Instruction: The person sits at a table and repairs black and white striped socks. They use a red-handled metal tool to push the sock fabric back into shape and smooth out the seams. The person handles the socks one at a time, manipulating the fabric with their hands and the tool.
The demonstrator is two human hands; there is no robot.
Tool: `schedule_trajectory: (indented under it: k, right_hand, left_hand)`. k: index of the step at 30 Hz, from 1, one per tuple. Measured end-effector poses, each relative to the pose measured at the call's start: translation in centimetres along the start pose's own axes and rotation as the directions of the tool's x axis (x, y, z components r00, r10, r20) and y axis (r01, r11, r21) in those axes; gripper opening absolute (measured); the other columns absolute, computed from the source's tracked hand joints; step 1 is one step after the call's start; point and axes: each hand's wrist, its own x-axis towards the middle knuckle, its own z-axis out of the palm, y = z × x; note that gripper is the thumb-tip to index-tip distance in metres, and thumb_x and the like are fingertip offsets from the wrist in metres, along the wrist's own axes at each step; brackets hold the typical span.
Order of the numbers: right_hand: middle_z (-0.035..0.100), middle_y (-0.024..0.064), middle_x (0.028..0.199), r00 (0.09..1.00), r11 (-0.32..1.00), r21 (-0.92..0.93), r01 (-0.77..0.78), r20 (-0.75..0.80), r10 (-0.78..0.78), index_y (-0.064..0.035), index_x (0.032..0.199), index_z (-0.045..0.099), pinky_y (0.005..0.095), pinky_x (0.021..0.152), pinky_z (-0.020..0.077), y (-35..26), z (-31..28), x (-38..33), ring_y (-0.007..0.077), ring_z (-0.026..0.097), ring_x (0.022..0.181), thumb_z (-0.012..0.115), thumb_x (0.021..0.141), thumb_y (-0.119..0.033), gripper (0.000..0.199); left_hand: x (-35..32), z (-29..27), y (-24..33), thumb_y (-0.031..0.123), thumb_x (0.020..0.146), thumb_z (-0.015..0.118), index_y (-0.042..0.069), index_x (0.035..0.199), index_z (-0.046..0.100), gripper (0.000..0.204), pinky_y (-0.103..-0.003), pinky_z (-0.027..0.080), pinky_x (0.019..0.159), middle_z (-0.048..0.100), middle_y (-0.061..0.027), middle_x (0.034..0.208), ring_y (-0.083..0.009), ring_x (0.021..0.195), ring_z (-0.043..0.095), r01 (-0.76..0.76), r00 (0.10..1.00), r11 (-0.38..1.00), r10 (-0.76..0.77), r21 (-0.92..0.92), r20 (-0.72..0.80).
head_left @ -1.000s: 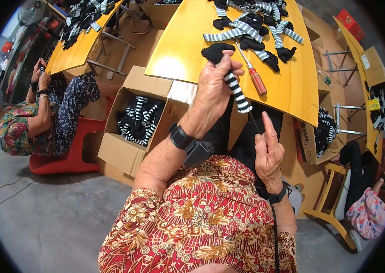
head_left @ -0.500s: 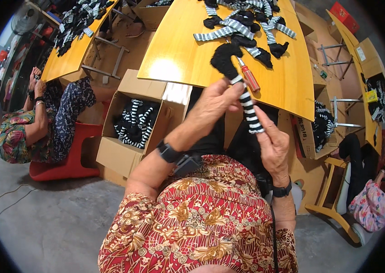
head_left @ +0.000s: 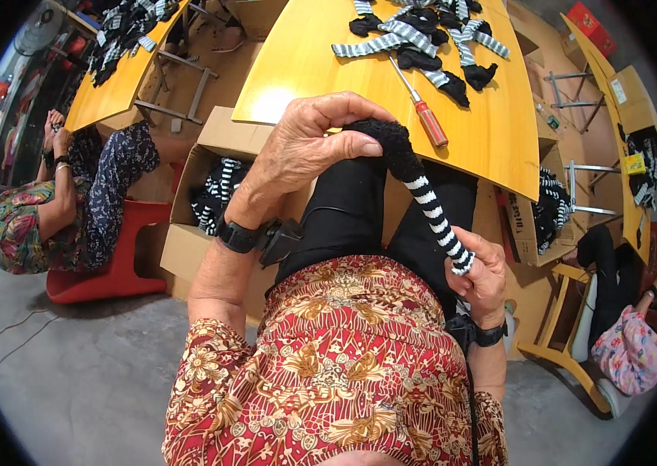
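Observation:
A sock (head_left: 431, 208) with a fuzzy black foot and a black-and-white striped leg is stretched slantwise between my hands, above my lap. My left hand (head_left: 314, 140) pinches the black toe end between thumb and fingers. Lower and to the right, my right hand (head_left: 481, 273) grips the white-edged cuff. Just beyond the sock, a screwdriver (head_left: 427, 120) with a red handle lies on the yellow table (head_left: 297, 78), its metal shaft pointing away from me.
More socks (head_left: 414, 39) in grey-white stripes and black are heaped at the table's far end. An open cardboard box (head_left: 189, 260) of striped socks stands left of my legs, another box (head_left: 552, 225) at right. Co-workers sit on a red chair (head_left: 103, 260) and a wooden chair (head_left: 554, 334).
My left hand has moved from the sock's middle to its toe end, which came off the table toward me. My right hand has shifted down and now grips the cuff.

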Motion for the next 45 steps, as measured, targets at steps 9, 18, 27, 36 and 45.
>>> schedule_trajectory:
  k: [9,18,27,36,45]
  right_hand:
    - [0.054,0.0013,0.067,0.992,0.994,0.043,0.101,-0.081,-0.097,0.0039,0.134,0.049,0.0212,0.039,0.0299,1.5,0.3,-1.1,0.0049,0.036,0.045,0.066,0.091,-0.032,0.059]
    - [0.044,-0.0037,0.058,0.989,0.994,-0.024,0.111,-0.100,-0.112,0.0003,0.129,0.055,0.0207,0.036,0.0300,1.4,0.5,-1.1,0.0046,0.030,0.043,0.063,0.091,-0.016,0.043]
    - [0.044,-0.0033,0.058,0.992,0.992,-0.023,0.122,-0.039,-0.123,0.0008,0.130,0.055,0.0205,0.037,0.0308,0.8,0.3,-0.8,0.0044,0.030,0.044,0.064,0.091,-0.019,0.045]
    - [0.063,0.0030,0.089,0.993,0.993,-0.054,0.102,-0.045,-0.105,0.0048,0.130,0.053,0.0207,0.042,0.0340,1.0,1.7,0.5,0.0051,0.043,0.049,0.062,0.093,-0.021,0.046]
    - [0.062,0.0031,0.086,0.997,0.999,-0.030,0.045,-0.056,-0.046,0.0051,0.129,0.054,0.0205,0.043,0.0351,1.3,1.2,-0.2,0.0045,0.044,0.051,0.065,0.092,-0.030,0.052]
  left_hand:
    - [-0.8,2.5,-1.7,0.003,0.083,0.070,0.000,0.109,0.064,0.027,-0.029,0.054,0.084,0.069,-0.0086,0.099,-0.0156,0.090,0.066,0.039,0.989,0.918,-0.091,-0.393,-0.114]
    - [-0.6,3.0,-0.7,0.009,0.085,0.071,0.001,0.100,0.065,0.018,-0.025,0.053,0.074,0.068,-0.0038,0.088,-0.0117,0.078,0.064,0.048,0.991,0.953,-0.083,-0.299,-0.104]
    - [-0.5,3.4,-0.9,0.015,0.085,0.070,0.001,0.084,0.067,0.014,-0.023,0.048,0.062,0.064,-0.0005,0.074,-0.0074,0.070,0.059,0.072,0.997,0.997,-0.073,0.003,0.007]
    - [-1.3,3.0,-1.4,0.019,0.087,0.068,-0.001,0.089,0.068,0.020,-0.025,0.043,0.056,0.060,0.0009,0.066,-0.0052,0.063,0.053,0.079,0.997,0.992,-0.079,0.095,0.003]
    - [-1.2,2.3,-0.7,0.017,0.086,0.071,0.002,0.103,0.068,0.023,-0.024,0.049,0.083,0.068,-0.0041,0.095,-0.0107,0.089,0.062,0.092,0.982,0.938,-0.141,-0.335,-0.127]
